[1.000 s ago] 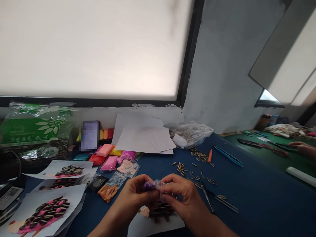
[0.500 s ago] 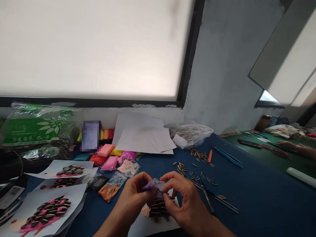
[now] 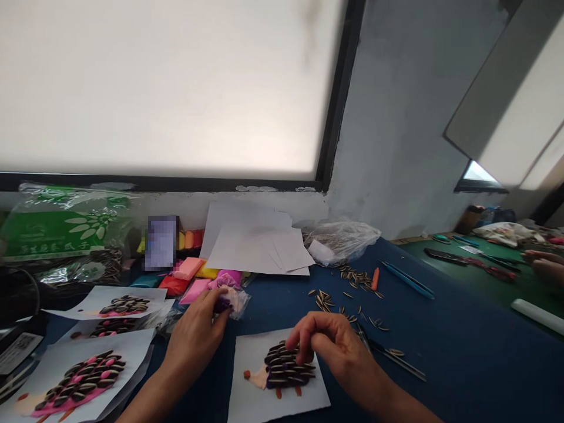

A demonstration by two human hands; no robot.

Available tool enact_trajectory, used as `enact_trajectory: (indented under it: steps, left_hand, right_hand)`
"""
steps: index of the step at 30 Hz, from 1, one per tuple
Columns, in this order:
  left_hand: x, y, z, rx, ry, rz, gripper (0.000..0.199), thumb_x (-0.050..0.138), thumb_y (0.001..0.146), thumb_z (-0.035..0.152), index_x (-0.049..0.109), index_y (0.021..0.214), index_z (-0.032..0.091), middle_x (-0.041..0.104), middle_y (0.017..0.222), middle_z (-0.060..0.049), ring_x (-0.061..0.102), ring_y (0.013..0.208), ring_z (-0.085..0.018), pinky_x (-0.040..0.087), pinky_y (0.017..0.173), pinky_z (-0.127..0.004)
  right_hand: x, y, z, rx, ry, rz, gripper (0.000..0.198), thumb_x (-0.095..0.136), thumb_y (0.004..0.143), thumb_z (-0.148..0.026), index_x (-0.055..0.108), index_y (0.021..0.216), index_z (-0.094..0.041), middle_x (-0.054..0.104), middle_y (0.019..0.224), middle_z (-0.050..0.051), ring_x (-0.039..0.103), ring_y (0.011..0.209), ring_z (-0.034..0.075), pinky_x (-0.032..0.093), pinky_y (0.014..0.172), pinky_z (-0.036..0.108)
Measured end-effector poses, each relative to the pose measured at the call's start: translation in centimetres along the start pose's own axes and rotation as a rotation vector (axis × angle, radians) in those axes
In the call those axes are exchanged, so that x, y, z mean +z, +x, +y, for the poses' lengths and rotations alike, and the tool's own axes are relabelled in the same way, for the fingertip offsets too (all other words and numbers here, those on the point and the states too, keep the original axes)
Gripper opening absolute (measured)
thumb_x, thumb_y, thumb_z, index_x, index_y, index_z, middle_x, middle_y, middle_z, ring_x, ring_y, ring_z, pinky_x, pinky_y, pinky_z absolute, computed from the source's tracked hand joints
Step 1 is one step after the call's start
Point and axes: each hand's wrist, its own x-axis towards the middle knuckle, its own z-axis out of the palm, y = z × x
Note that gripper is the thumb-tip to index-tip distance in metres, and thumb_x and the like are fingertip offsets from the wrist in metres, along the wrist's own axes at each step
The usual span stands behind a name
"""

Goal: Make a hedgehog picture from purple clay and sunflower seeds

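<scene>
My left hand point(image 3: 198, 323) reaches to the packets at the back left, its fingers closed on a small bag of purple clay point(image 3: 223, 304). Beside that bag lies a clear bag of pale peach clay point(image 3: 237, 301). My right hand point(image 3: 332, 346) hovers over a white sheet point(image 3: 247, 405), fingers curled in; whatever they may pinch is hidden. On the sheet is a hedgehog picture point(image 3: 286, 367), with striped sunflower seeds as spines, a purple edge, a peach face, a brown nose and brown feet. My right fingers cover its upper right part.
Finished-looking hedgehog sheets point(image 3: 83, 382) lie at left. Pink clay packets point(image 3: 194, 291), blank paper point(image 3: 255, 249) and a green seed bag point(image 3: 57, 229) stand behind. Loose seeds point(image 3: 324, 302), metal tweezers point(image 3: 403, 361) and blue tweezers point(image 3: 408, 279) lie right. Another person's hand point(image 3: 549, 267) shows far right.
My hands have parted. The left carried the purple clay bag left and back to the other packets; the right stayed over the sheet, lower, uncovering more of the hedgehog.
</scene>
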Motion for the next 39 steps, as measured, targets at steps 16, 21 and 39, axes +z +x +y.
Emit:
enact_trajectory:
  steps: [16, 21, 39]
  left_hand:
    - [-0.8, 0.3, 1.0, -0.044, -0.381, 0.001, 0.023, 0.06, 0.079, 0.039, 0.071, 0.092, 0.023, 0.073, 0.093, -0.007, 0.064, 0.086, -0.029, 0.048, 0.076, -0.037]
    - [-0.9, -0.5, 3.6, -0.077, -0.839, -0.289, 0.024, 0.07, 0.074, 0.042, 0.067, 0.08, 0.019, 0.071, 0.075, -0.002, 0.065, 0.075, -0.021, 0.049, 0.069, -0.029]
    - [-2.4, -1.7, 6.7, -0.095, -0.999, -0.665, 0.031, 0.081, 0.067, 0.042, 0.07, 0.083, 0.018, 0.074, 0.077, -0.003, 0.068, 0.075, -0.018, 0.05, 0.067, -0.025]
  right_hand:
    - [-0.6, 0.5, 0.2, 0.147, 0.024, -0.005, 0.041, 0.073, 0.077, -0.055, 0.058, 0.074, -0.017, 0.061, 0.061, -0.003, 0.049, 0.051, 0.008, 0.039, 0.051, 0.021]
    - [-1.3, 0.8, 0.7, 0.117, -0.107, 0.096, 0.039, 0.06, 0.086, -0.056, 0.065, 0.09, -0.017, 0.059, 0.07, -0.002, 0.047, 0.054, 0.01, 0.037, 0.053, 0.024]
    - [-1.5, 0.7, 0.2, 0.002, -0.105, 0.134, 0.036, 0.069, 0.085, -0.046, 0.054, 0.066, -0.018, 0.041, 0.059, -0.006, 0.032, 0.054, 0.009, 0.028, 0.053, 0.024]
